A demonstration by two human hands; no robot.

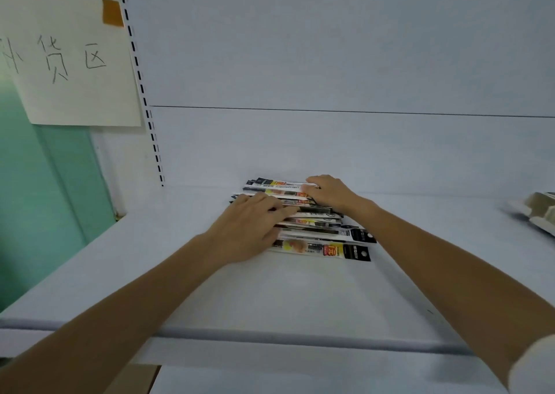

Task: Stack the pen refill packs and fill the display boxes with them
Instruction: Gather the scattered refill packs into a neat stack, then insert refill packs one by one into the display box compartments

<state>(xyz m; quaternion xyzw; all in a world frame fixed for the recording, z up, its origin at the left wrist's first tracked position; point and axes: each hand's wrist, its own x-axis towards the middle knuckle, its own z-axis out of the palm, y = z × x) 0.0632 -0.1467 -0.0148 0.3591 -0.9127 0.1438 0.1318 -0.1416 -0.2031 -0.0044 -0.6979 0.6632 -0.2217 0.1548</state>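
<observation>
The pen refill packs [312,228] lie in a loose, fanned pile on the white shelf [270,297], towards its back and a little right of centre, long sides running left to right; the black header ends of the nearest ones stick out to the right. Both bare forearms stretch forward over the shelf's front edge and converge on the pile. The left hand [252,228] lies palm down on the near left part of the pile, fingers spread flat and pointing right and away, pressing on the packs without curling round any. The right hand [329,192] comes in from the right with its wrist bent inward, its fingers nearly straight and reaching leftward across the top of the farthest packs, resting on them; its thumb is hidden. A beige cardboard piece [537,213] sits at the shelf's right edge, well apart from the pile. A handwritten paper sign [69,63] hangs taped at upper left, beside a slotted upright [141,93]
</observation>
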